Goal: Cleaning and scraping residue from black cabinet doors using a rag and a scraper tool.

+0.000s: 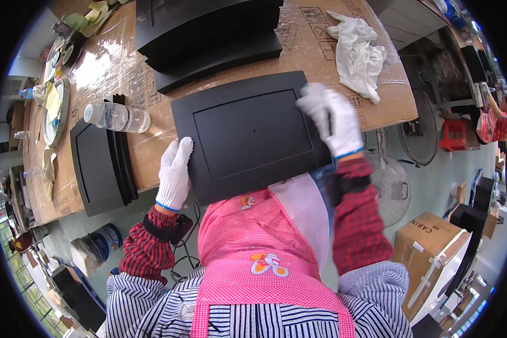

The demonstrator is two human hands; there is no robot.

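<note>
A black framed panel (248, 135) lies at the near edge of the worktop (315, 50), its near side hanging over toward the pink apron (248, 236). The left hand (174, 173), in a white glove, presses flat on the panel's left edge, fingers together and extended. The right hand (333, 119), also gloved, rests on the panel's right edge, fingers slightly blurred, loosely curled and close together. A stack of 2 or more black panels (98, 166) sits at the left, a clear bottle (117, 117) beside it, a white cloth (357, 53) near the right edge
</note>
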